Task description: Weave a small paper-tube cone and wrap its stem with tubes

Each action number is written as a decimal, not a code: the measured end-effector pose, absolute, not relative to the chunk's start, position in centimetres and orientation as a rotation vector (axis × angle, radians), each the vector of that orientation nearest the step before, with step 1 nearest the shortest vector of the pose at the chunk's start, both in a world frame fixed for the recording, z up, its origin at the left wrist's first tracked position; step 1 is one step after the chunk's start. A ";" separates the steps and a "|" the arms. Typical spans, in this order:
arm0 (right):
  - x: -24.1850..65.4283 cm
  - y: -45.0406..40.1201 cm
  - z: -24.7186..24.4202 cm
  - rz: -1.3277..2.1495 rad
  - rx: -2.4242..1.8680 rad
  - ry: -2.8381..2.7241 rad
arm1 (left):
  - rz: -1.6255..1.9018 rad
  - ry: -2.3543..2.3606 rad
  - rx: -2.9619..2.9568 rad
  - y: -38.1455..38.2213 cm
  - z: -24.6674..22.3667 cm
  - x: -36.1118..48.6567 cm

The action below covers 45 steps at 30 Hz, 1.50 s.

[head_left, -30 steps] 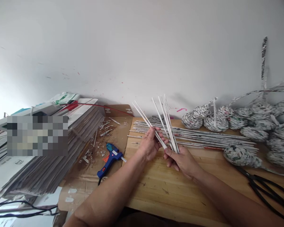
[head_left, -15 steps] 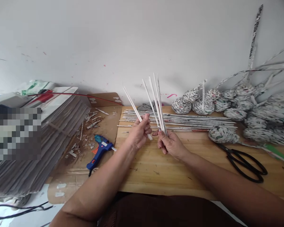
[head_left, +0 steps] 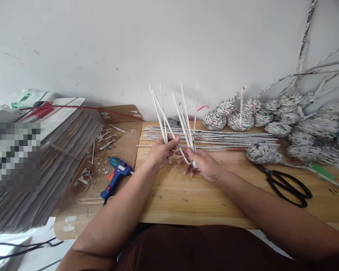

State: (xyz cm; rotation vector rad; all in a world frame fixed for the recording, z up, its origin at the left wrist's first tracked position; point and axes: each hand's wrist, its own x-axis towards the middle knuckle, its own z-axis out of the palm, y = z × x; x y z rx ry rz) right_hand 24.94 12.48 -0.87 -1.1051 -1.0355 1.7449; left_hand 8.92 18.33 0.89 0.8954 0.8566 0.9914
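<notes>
My left hand [head_left: 164,151] is closed round a few thin white paper tubes [head_left: 158,109], which fan upward from the thumb. In my right hand [head_left: 200,162] a bunch of similar paper tubes [head_left: 183,120] is gripped near its lower ends. One tube bends in a loop between the two hands, low down by the right fingertips. Some right fingers are spread beneath the bunch. Behind both hands, rolled newspaper tubes [head_left: 228,138] lie side by side along the wooden table [head_left: 180,207].
A blue glue gun [head_left: 116,180] rests on cardboard [head_left: 84,205] with paper scraps, beside a tall stack of newspapers [head_left: 64,146]. Black scissors [head_left: 286,186] lie at right. Woven paper bundles [head_left: 240,119] pile up against the wall, near a loose one [head_left: 262,153].
The left hand has moved slightly left, and more tubes now stand in its grip. The bunch in my right hand has spread, and a bent tube shows between the hands.
</notes>
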 end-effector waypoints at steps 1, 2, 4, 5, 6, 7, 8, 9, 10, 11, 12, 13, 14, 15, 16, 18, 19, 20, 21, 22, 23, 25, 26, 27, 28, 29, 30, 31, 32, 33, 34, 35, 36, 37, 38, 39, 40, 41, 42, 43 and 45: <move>24.9 12.5 -0.8 1.746 -1.108 -1.020 | 1.003 0.861 0.888 18.4 0.9 8.8; 24.9 12.5 -0.9 1.735 -1.117 -1.015 | 1.015 0.867 0.883 18.5 0.9 8.8; 24.8 12.5 -1.0 1.678 -1.148 -1.039 | 1.032 0.880 0.877 18.6 0.9 8.8; 24.8 12.5 -1.1 1.644 -1.167 -1.062 | 1.036 0.883 0.875 18.6 1.0 8.8; 24.7 12.5 -1.1 1.616 -1.184 -1.089 | 1.040 0.886 0.872 18.7 1.0 8.8; 24.7 12.5 -1.2 1.601 -1.196 -1.113 | 1.048 0.891 0.866 18.7 1.0 8.8; 24.7 12.5 -1.3 1.600 -1.198 -1.129 | 1.061 0.900 0.856 18.8 0.9 8.7; 24.7 12.5 -1.3 1.612 -1.190 -1.141 | 1.081 0.911 0.841 18.9 0.9 8.7; 24.7 12.5 -1.3 1.626 -1.175 -1.148 | 1.107 0.924 0.821 19.0 0.9 8.7; 24.7 12.6 -1.3 1.632 -1.156 -1.148 | 1.136 0.934 0.798 19.1 0.9 8.6; 24.7 12.6 -1.3 1.622 -1.138 -1.139 | 1.163 0.941 0.776 19.1 0.9 8.6; 24.7 12.6 -1.3 1.597 -1.125 -1.128 | 1.184 0.942 0.755 19.2 0.8 8.6; 24.8 12.7 -1.3 1.562 -1.123 -1.118 | 1.196 0.936 0.736 19.2 0.8 8.6; 24.8 12.7 -1.4 1.522 -1.130 -1.115 | 1.198 0.922 0.722 19.2 0.8 8.7; 24.8 12.7 -1.4 1.489 -1.141 -1.124 | 1.192 0.901 0.713 19.1 0.8 8.8; 24.9 12.7 -1.5 1.450 -1.172 -1.190 | 1.151 0.853 0.707 18.9 0.8 9.0; 24.9 12.7 -1.5 1.441 -1.185 -1.238 | 1.119 0.836 0.704 18.7 0.8 9.2; 24.9 12.7 -1.5 1.437 -1.194 -1.283 | 1.083 0.828 0.700 18.5 0.8 9.4; 24.9 12.6 -1.5 1.438 -1.201 -1.321 | 1.044 0.822 0.697 18.4 0.8 9.6; 24.9 12.6 -1.4 1.442 -1.206 -1.346 | 1.007 0.818 0.694 18.2 0.8 9.8; 24.9 12.5 -1.4 1.447 -1.207 -1.363 | 0.980 0.814 0.692 18.0 0.8 10.0; 24.8 12.3 -1.3 1.451 -1.206 -1.375 | 0.951 0.805 0.699 17.8 0.6 10.4; 24.8 12.3 -1.3 1.441 -1.214 -1.375 | 0.947 0.804 0.706 17.7 0.6 10.6; 24.7 12.2 -1.3 1.422 -1.232 -1.372 | 0.947 0.805 0.710 17.6 0.4 10.7; 24.7 12.2 -1.2 1.399 -1.260 -1.366 | 0.949 0.807 0.714 17.6 0.3 10.8; 24.6 12.1 -1.2 1.375 -1.297 -1.357 | 0.949 0.806 0.718 17.6 0.2 10.9; 24.6 12.1 -1.1 1.355 -1.336 -1.345 | 0.946 0.799 0.722 17.5 0.1 10.9; 24.6 12.1 -1.0 1.341 -1.370 -1.333 | 0.942 0.786 0.725 17.5 0.0 10.9; 24.6 12.1 -0.9 1.333 -1.394 -1.319 | 0.938 0.767 0.729 17.5 -0.1 10.9; 24.6 12.1 -0.9 1.328 -1.404 -1.302 | 0.936 0.746 0.735 17.5 -0.2 10.9; 24.6 12.2 -0.8 1.321 -1.403 -1.281 | 0.934 0.727 0.745 17.4 -0.3 10.9; 24.6 12.2 -0.8 1.315 -1.395 -1.262 | 0.934 0.713 0.760 17.4 -0.3 10.8; 24.6 12.3 -0.9 1.307 -1.386 -1.248 | 0.933 0.702 0.782 17.4 -0.3 10.8; 24.6 12.3 -1.0 1.302 -1.377 -1.242 | 0.926 0.697 0.814 17.4 -0.3 10.7; 24.6 12.4 -1.1 1.297 -1.369 -1.241 | 0.913 0.695 0.850 17.4 -0.2 10.5; 24.7 12.4 -1.2 1.292 -1.361 -1.244 | 0.897 0.692 0.884 17.4 -0.2 10.4; 24.7 12.5 -1.3 1.288 -1.354 -1.248 | 0.883 0.688 0.910 17.4 -0.1 10.3; 24.7 12.5 -1.4 1.285 -1.348 -1.251 | 0.872 0.682 0.927 17.4 0.0 10.2; 24.6 12.5 -1.5 1.279 -1.342 -1.253 | 0.864 0.675 0.934 17.3 0.2 10.1; 24.6 12.4 -1.5 1.273 -1.339 -1.253 | 0.856 0.666 0.930 17.3 0.3 10.0; 24.5 12.3 -1.5 1.251 -1.342 -1.241 | 0.841 0.648 0.912 17.3 0.4 10.0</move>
